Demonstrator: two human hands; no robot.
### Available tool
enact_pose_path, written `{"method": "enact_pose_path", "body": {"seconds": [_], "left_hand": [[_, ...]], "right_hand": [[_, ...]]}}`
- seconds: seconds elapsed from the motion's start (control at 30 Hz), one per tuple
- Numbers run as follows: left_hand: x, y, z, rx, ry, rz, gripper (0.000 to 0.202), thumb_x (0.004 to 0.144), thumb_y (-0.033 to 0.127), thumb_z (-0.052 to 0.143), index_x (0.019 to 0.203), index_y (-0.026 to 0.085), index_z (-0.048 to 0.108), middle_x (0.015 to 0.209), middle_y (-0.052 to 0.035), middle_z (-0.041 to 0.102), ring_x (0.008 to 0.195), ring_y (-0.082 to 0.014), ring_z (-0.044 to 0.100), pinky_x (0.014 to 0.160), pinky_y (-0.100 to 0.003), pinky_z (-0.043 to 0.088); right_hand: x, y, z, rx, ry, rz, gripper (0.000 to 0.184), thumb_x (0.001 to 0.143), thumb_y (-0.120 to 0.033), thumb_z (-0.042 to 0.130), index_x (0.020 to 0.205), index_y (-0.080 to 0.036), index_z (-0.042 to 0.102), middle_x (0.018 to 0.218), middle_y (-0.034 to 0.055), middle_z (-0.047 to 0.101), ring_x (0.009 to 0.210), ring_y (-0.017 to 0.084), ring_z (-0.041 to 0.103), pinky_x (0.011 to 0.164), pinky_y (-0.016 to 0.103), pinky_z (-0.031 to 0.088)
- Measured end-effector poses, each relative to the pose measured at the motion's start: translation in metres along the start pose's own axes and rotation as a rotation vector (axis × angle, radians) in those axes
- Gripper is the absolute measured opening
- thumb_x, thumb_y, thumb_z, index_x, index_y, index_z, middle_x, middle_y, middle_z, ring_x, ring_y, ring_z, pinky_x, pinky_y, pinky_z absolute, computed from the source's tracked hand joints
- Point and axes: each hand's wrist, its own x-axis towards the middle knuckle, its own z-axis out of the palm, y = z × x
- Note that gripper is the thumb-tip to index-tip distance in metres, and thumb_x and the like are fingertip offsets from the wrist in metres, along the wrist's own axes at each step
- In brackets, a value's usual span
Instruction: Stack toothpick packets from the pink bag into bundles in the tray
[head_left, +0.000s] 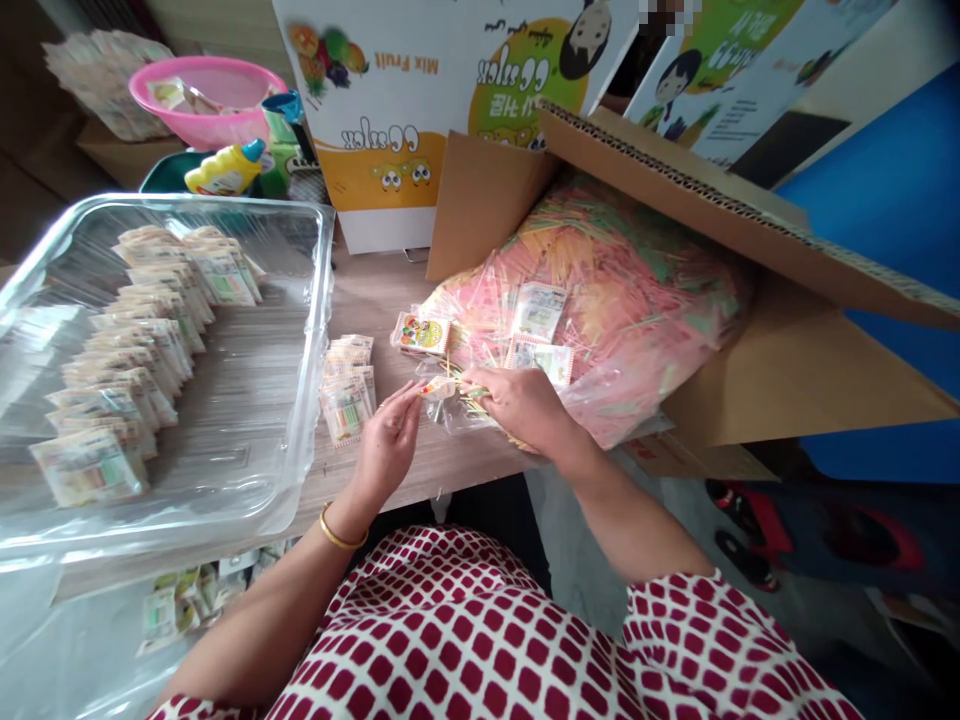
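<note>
My left hand pinches the edge of a small clear packet just above the wooden table. My right hand is closed on a bundle of thin coloured sticks and touches the same packet from the right. Beside them lies a big plastic bag of coloured sticks, spilling out of an open cardboard box. Small printed packets rest on the bag. A short stack of filled packets sits left of my left hand.
A clear plastic tray at the left holds rows of finished packets. Behind it stand a pink bowl, a yellow bottle and printed cartons. More packets lie below the tray. The table edge runs under my wrists.
</note>
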Motion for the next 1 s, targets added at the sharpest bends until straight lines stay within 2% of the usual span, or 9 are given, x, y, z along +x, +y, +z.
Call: {"method": "enact_pose_path", "body": {"seconds": [0.1,0.2,0.3,0.4,0.53,0.7,0.83,0.93,1.0], "left_hand": [[-0.001,0.004,0.003,0.055,-0.037,0.106,0.027,0.089,0.033,0.072,0.115,0.028,0.079,0.13,-0.006,0.074,0.14,-0.0283,0.054,0.124,-0.044,0.032],[0.0,0.002,0.006,0.039,-0.039,0.065,0.028,0.089,0.032,0.072,0.116,0.027,0.079,0.129,-0.0063,0.074,0.137,-0.029,0.057,0.122,-0.043,0.034],[0.001,-0.001,0.008,-0.033,-0.041,-0.077,0.029,0.086,0.037,0.075,0.112,0.024,0.079,0.119,-0.008,0.078,0.122,-0.0309,0.066,0.115,-0.042,0.042],[0.002,-0.002,0.01,-0.099,-0.088,-0.153,0.031,0.087,0.044,0.074,0.107,0.021,0.08,0.111,-0.008,0.08,0.114,-0.0299,0.069,0.108,-0.04,0.047],[0.001,-0.003,0.013,-0.15,-0.141,-0.196,0.037,0.089,0.051,0.07,0.109,0.021,0.08,0.113,-0.008,0.08,0.117,-0.0287,0.068,0.11,-0.039,0.045],[-0.002,-0.008,0.018,-0.18,-0.157,-0.24,0.038,0.088,0.05,0.071,0.111,0.021,0.08,0.115,-0.0085,0.079,0.116,-0.0277,0.068,0.109,-0.039,0.045],[-0.002,-0.01,0.021,-0.201,-0.16,-0.258,0.038,0.087,0.05,0.072,0.11,0.021,0.08,0.113,-0.0079,0.079,0.114,-0.0263,0.068,0.107,-0.038,0.046],[-0.003,-0.009,0.022,-0.217,-0.164,-0.263,0.037,0.087,0.051,0.072,0.108,0.021,0.08,0.112,-0.0078,0.079,0.113,-0.0262,0.068,0.107,-0.037,0.046],[-0.003,-0.009,0.022,-0.224,-0.17,-0.264,0.037,0.087,0.051,0.071,0.107,0.021,0.08,0.111,-0.0079,0.079,0.114,-0.0267,0.068,0.107,-0.038,0.046]], "right_hand": [[0.004,-0.003,-0.004,-0.033,-0.068,-0.03,0.033,0.096,-0.025,0.062,0.127,-0.027,0.071,0.104,0.0072,0.079,0.095,0.028,0.072,0.079,0.032,0.044],[0.006,-0.002,-0.007,0.156,-0.019,-0.024,0.038,0.096,-0.035,0.066,0.133,-0.026,0.066,0.105,0.0066,0.078,0.092,0.026,0.071,0.08,0.033,0.045],[0.008,0.002,-0.005,0.571,0.134,-0.002,0.028,0.101,-0.042,0.056,0.117,-0.025,0.071,0.084,0.001,0.072,0.074,0.017,0.065,0.072,0.029,0.045],[0.015,0.004,0.006,1.066,0.307,0.113,0.041,0.101,-0.058,0.048,0.099,-0.023,0.069,0.053,-0.007,0.046,0.047,0.012,0.043,0.053,0.026,0.038],[0.033,0.002,0.028,1.489,0.407,0.244,0.045,0.093,-0.067,0.055,0.092,-0.024,0.064,0.045,-0.0111,0.03,0.042,0.011,0.037,0.048,0.025,0.036],[0.05,-0.003,0.037,1.554,0.473,0.379,0.045,0.096,-0.067,0.048,0.1,-0.024,0.063,0.046,-0.0109,0.025,0.047,0.014,0.046,0.053,0.026,0.042],[0.052,-0.003,0.036,1.505,0.454,0.34,0.054,0.095,-0.07,0.042,0.118,-0.025,0.06,0.052,-0.0099,0.025,0.062,0.017,0.061,0.061,0.028,0.045],[0.052,0.0,0.035,1.507,0.458,0.31,0.054,0.092,-0.074,0.044,0.115,-0.027,0.059,0.054,-0.0106,0.023,0.046,0.014,0.042,0.049,0.027,0.035],[0.053,0.001,0.035,1.534,0.501,0.307,0.052,0.091,-0.078,0.045,0.098,-0.028,0.057,0.054,-0.0109,0.02,0.043,0.013,0.025,0.044,0.027,0.027]]}}
